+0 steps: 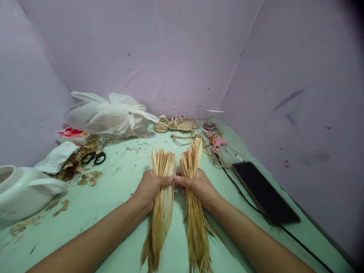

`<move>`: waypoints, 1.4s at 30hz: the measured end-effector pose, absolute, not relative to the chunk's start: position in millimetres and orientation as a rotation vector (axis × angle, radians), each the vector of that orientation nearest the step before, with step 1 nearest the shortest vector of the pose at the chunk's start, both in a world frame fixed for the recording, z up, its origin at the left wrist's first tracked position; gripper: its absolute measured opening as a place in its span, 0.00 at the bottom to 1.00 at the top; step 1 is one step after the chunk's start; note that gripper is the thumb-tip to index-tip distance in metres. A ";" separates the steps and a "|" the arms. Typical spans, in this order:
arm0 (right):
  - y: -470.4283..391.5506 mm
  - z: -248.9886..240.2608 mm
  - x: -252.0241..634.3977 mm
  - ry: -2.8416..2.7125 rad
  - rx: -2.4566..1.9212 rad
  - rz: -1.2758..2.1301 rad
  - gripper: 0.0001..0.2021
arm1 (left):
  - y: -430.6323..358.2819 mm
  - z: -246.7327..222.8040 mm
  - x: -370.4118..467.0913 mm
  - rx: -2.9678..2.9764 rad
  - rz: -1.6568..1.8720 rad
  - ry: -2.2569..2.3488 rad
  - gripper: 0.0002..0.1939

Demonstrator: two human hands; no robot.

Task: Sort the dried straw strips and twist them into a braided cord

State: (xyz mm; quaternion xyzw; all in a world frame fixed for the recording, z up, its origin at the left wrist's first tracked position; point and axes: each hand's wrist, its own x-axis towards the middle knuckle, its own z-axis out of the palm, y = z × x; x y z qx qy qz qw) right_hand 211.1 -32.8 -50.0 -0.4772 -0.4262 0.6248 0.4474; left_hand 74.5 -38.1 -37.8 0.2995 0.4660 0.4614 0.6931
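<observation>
My left hand [152, 188] is wrapped round a bundle of dried corn husks [163, 212], with the thumb across its front. In my right hand [197, 186] is a second bundle of dried corn husks [196, 227], gripped the same way. Both bundles stand side by side over the middle of the table, cut-looking ends up and frayed, darker ends hanging toward me. The thumbs almost meet between them. The fingers behind each bundle are mostly hidden.
Black-handled scissors [93, 157] lie among husk scraps [91, 177] at left, near a white ceramic pot [25, 193]. A white plastic bag [110, 115] and woven pieces [182, 124] sit at the back. A pink glue gun [218, 142], black cable [241, 195] and phone [264, 191] lie at right.
</observation>
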 end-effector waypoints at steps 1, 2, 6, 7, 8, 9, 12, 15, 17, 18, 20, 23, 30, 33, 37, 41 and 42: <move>-33.0 -49.7 210.6 -1.049 -1.178 1.554 0.17 | -38.5 -37.3 75.1 0.661 1.028 1.030 0.16; -33.1 -49.3 210.2 -1.041 -1.172 1.560 0.17 | -38.6 -36.7 75.4 0.652 1.018 1.019 0.16; -33.4 -47.4 208.5 -1.023 -1.144 1.577 0.18 | -37.5 -36.1 74.2 0.627 0.986 1.008 0.14; -33.6 -47.1 208.1 -1.020 -1.151 1.576 0.18 | -37.3 -36.4 73.7 0.627 0.993 1.017 0.14; -33.8 -46.9 207.9 -1.017 -1.158 1.573 0.18 | -37.4 -36.6 73.3 0.631 1.004 1.028 0.14; -34.0 -46.8 207.7 -1.014 -1.162 1.568 0.17 | -37.6 -36.8 73.1 0.638 1.015 1.040 0.14; -34.6 -46.9 207.7 -1.014 -1.142 1.565 0.17 | -39.0 -36.2 73.3 0.660 1.020 1.063 0.15; -35.3 -46.6 208.3 -1.039 -1.117 1.577 0.17 | -40.2 -35.8 74.5 0.656 1.021 1.042 0.16; -35.6 -46.4 208.4 -1.053 -1.130 1.583 0.17 | -40.2 -36.2 75.3 0.644 1.030 1.020 0.18; -35.7 -46.4 208.3 -1.056 -1.140 1.585 0.18 | -40.1 -36.5 75.5 0.638 1.030 1.011 0.18; -35.7 -46.4 207.8 -1.051 -1.140 1.585 0.17 | -39.6 -36.9 75.9 0.622 1.007 1.017 0.15; -35.9 -46.5 206.6 -1.038 -1.129 1.580 0.14 | -39.6 -36.1 76.9 0.609 0.966 1.040 0.11; -37.9 -48.9 204.5 -1.105 -1.142 1.545 0.08 | -42.6 -33.5 82.7 0.640 0.950 1.136 0.11; -38.2 -49.2 204.7 -1.107 -1.122 1.556 0.11 | -42.5 -34.4 81.4 0.652 0.947 1.131 0.14; -39.2 -44.9 204.8 -1.046 -1.110 1.619 0.11 | -41.0 -35.0 78.0 0.617 0.901 1.075 0.14; -38.0 -40.3 206.7 -0.937 -1.040 1.737 0.13 | -37.7 -32.8 74.3 0.563 0.873 0.959 0.11; -36.2 -40.2 208.5 -0.916 -1.041 1.745 0.12 | -36.1 -31.6 72.5 0.561 0.865 0.954 0.09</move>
